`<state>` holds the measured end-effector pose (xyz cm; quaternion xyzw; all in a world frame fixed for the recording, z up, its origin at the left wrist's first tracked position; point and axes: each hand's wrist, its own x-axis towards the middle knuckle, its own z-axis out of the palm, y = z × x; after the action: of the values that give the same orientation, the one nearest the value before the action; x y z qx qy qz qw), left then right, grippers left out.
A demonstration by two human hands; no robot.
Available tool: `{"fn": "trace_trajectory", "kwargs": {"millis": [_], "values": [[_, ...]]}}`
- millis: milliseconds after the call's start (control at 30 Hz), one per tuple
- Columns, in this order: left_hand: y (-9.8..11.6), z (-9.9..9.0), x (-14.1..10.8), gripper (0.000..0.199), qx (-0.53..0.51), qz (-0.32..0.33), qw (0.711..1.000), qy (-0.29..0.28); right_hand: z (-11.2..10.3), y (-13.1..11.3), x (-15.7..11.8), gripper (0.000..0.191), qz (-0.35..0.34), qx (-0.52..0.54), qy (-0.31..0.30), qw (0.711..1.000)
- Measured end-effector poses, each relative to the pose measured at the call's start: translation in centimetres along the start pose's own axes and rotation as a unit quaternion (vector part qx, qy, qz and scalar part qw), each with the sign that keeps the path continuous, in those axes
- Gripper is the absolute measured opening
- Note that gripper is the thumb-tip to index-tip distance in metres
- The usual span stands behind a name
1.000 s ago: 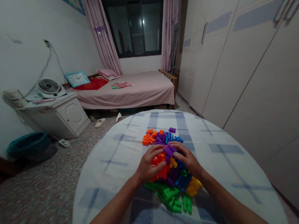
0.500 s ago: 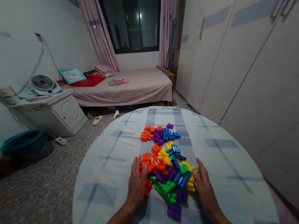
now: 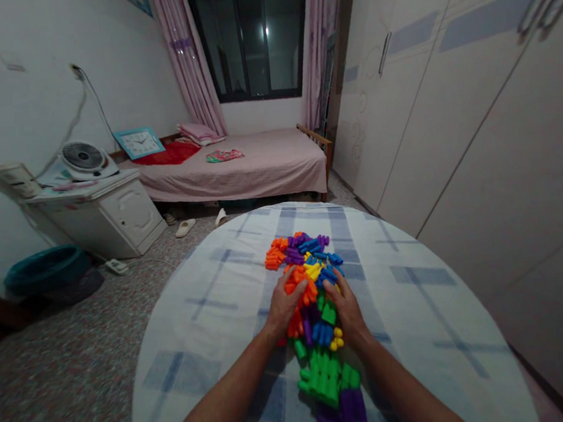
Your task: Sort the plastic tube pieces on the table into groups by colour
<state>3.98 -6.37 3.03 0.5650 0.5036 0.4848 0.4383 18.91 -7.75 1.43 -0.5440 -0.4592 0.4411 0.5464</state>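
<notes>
Colourful plastic building blocks lie in a long heap on the cloth-covered table. My left hand (image 3: 282, 308) rests against the heap's left side, fingers spread over orange blocks (image 3: 302, 293). Against the other side, my right hand (image 3: 348, 308) curves with parted fingers around blue blocks (image 3: 329, 274). Yellow blocks (image 3: 314, 270) sit between the hands at the far side. Closer to me are blue blocks (image 3: 323, 333), green blocks (image 3: 321, 376) and purple blocks (image 3: 353, 410). Beyond the fingertips lie more orange blocks (image 3: 274, 259) and purple blocks (image 3: 294, 256). Some pieces are hidden under the hands.
The round table (image 3: 199, 340) has a checked white and blue cloth. Past it stands a bed (image 3: 267, 165) below a window. A white cabinet (image 3: 128, 213) with a fan (image 3: 83, 158) is at left, above a teal bin (image 3: 49, 268). A wardrobe (image 3: 496, 148) lines the right.
Both hands have moved forward and closer together, pushing the middle blocks away from me. The near heap is narrower and now meets the far one; green and purple blocks stay behind nearest me.
</notes>
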Motion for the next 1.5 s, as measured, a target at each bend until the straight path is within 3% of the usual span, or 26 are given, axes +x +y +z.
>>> {"fn": "trace_trajectory", "kwargs": {"millis": [133,233,333,433,567,700,800,867,1033,1167,1300,1400,1500], "values": [[1.7,0.2,1.3,0.045,-0.020,0.048,0.999,-0.006,0.5,-2.2,1.2,0.054,0.019,0.146,-0.106,0.983],[3.1,-0.6,1.6,0.042,0.010,0.124,0.992,-0.018,0.0,-3.5,1.6,0.053,-0.017,0.161,-0.155,0.975],[3.5,-1.7,0.6,0.038,0.064,0.200,0.975,-0.072,-1.4,-4.3,1.2,0.047,-0.085,0.061,-0.200,0.974],[2.7,-3.0,-1.7,0.039,0.140,0.247,0.948,-0.147,-3.5,-4.4,-0.5,0.047,-0.167,-0.078,-0.235,0.954],[1.2,-4.8,-6.3,0.070,0.286,0.318,0.878,-0.217,-6.9,-3.4,-4.7,0.071,-0.243,-0.252,-0.267,0.898],[0.1,-5.7,-10.1,0.102,0.382,0.337,0.814,-0.279,-9.2,-1.1,-9.0,0.099,-0.301,-0.388,-0.299,0.818],[-0.8,-5.2,-11.1,0.107,0.416,0.335,0.795,-0.287,-9.0,0.5,-10.4,0.103,-0.340,-0.439,-0.318,0.769],[-1.3,-4.5,-10.9,0.107,0.425,0.334,0.797,-0.271,-8.1,1.2,-10.2,0.101,-0.359,-0.450,-0.304,0.759],[-2.2,-3.3,-8.5,0.089,0.418,0.316,0.824,-0.217,-5.1,1.1,-7.4,0.074,-0.384,-0.415,-0.264,0.781],[-2.1,-3.2,-5.7,0.066,0.348,0.289,0.878,-0.158,-3.3,-0.1,-4.5,0.053,-0.347,-0.349,-0.234,0.839],[-1.1,-2.5,-1.5,0.035,0.260,0.204,0.942,-0.062,-1.3,-2.1,-0.8,0.027,-0.277,-0.291,-0.173,0.899],[0.4,-1.8,2.2,0.031,0.255,0.195,0.947,-0.016,0.2,-3.8,2.3,0.025,-0.253,-0.282,-0.140,0.915],[1.8,-1.8,5.3,0.035,0.277,0.194,0.941,-0.023,0.6,-5.0,5.3,0.028,-0.266,-0.300,-0.157,0.903]]}}
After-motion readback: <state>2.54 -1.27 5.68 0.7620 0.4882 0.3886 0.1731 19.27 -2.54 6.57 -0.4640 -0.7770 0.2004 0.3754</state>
